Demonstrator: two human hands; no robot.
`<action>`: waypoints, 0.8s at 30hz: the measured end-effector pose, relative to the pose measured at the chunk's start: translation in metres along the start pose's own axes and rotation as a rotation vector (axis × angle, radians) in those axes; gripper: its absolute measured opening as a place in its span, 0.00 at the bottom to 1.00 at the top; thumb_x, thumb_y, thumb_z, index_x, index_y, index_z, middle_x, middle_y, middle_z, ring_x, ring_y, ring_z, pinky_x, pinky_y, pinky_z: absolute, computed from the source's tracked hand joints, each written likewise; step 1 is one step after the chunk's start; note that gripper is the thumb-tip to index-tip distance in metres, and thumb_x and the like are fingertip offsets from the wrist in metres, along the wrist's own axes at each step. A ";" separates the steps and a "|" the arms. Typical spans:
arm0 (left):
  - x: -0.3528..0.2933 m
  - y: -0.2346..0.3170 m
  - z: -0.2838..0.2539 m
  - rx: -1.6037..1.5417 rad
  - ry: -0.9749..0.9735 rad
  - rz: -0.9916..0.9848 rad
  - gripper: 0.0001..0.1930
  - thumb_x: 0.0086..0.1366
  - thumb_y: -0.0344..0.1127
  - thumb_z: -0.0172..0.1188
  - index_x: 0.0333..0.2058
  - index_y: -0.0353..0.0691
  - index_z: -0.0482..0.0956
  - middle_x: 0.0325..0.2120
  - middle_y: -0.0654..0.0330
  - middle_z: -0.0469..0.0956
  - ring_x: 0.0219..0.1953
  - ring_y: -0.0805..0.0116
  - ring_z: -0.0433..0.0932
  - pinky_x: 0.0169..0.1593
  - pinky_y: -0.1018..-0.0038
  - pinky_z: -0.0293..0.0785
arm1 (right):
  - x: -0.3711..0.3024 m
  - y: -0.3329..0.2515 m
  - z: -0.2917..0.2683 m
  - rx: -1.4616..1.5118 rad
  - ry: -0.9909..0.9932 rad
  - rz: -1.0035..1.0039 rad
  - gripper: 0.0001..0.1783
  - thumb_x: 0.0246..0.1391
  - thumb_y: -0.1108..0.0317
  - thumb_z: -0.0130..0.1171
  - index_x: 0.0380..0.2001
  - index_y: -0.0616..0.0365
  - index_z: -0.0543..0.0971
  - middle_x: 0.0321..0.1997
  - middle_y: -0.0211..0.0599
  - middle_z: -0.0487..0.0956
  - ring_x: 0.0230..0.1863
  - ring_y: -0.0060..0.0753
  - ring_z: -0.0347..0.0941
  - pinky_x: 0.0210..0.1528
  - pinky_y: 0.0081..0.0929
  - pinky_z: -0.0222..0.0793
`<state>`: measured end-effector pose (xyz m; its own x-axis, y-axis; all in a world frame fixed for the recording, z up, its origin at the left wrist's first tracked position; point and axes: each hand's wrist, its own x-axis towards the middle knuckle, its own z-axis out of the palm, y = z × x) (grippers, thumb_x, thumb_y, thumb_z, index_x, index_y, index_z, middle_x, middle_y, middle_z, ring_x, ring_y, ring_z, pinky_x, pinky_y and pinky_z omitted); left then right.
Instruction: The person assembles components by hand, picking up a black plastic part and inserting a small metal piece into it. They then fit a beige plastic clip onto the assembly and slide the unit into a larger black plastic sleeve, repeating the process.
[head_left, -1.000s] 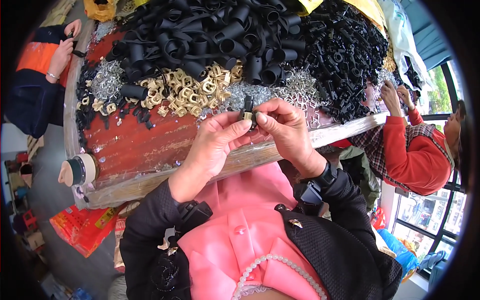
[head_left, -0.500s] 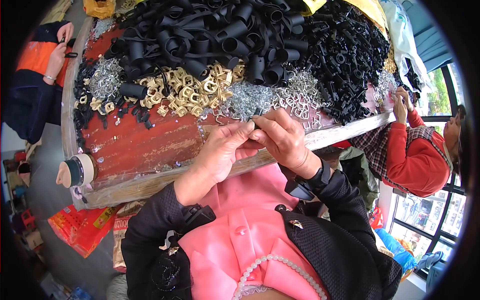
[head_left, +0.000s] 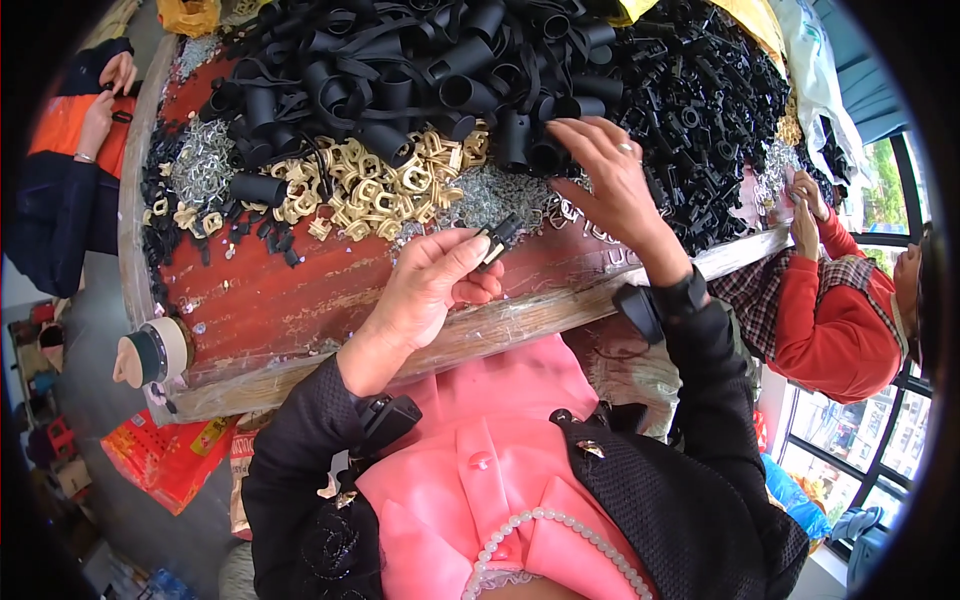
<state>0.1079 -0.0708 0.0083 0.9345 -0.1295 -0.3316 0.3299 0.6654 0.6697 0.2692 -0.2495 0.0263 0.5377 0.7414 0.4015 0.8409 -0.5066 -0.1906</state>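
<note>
Between the thumb and fingers of my left hand (head_left: 425, 285) is a small black part (head_left: 502, 234) with a pale or shiny edge; its exact kind is too small to tell. My right hand (head_left: 615, 185) has its fingers stretched out and apart, holding nothing that I can see. It hovers by the near edge of the black cylinders (head_left: 465, 95) with straps, over the silver wire loops (head_left: 580, 215). Just beyond my left hand lie small silver metal pieces (head_left: 495, 195) and a heap of gold-coloured clips (head_left: 370, 190).
Small black plastic parts (head_left: 690, 120) are heaped at the right of the red table (head_left: 270, 300), which has a wooden rim (head_left: 300, 375). A tape roll (head_left: 165, 350) sits at its left corner. One person (head_left: 60, 170) works at the left, another (head_left: 835, 310) at the right.
My right hand has let go of the small black part and moved away to the right, its fingers opening. The part stays in my left hand, which has shifted slightly left.
</note>
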 end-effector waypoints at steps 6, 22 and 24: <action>-0.011 0.008 0.000 0.042 0.106 0.036 0.14 0.58 0.34 0.53 0.40 0.32 0.67 0.27 0.59 0.74 0.27 0.76 0.74 0.29 0.84 0.72 | 0.012 0.011 0.003 0.082 -0.024 -0.114 0.27 0.34 0.67 0.63 0.43 0.57 0.70 0.42 0.39 0.70 0.46 0.43 0.64 0.47 0.32 0.56; -0.050 0.020 0.009 0.415 0.049 0.042 0.14 0.57 0.33 0.54 0.40 0.31 0.70 0.23 0.65 0.71 0.21 0.81 0.68 0.25 0.85 0.67 | -0.013 -0.081 -0.038 0.776 -0.534 -0.077 0.28 0.31 0.65 0.66 0.40 0.62 0.71 0.29 0.40 0.69 0.30 0.37 0.68 0.33 0.29 0.65; -0.050 0.021 0.011 0.493 0.064 0.035 0.14 0.57 0.33 0.55 0.40 0.31 0.70 0.23 0.65 0.71 0.21 0.82 0.68 0.26 0.85 0.67 | -0.012 -0.084 -0.038 0.800 -0.551 -0.053 0.28 0.32 0.65 0.66 0.40 0.62 0.71 0.30 0.40 0.69 0.31 0.37 0.68 0.34 0.28 0.65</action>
<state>0.0694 -0.0584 0.0456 0.9411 -0.0576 -0.3332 0.3370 0.2396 0.9105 0.1896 -0.2332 0.0717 0.2801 0.9599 -0.0100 0.5492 -0.1688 -0.8185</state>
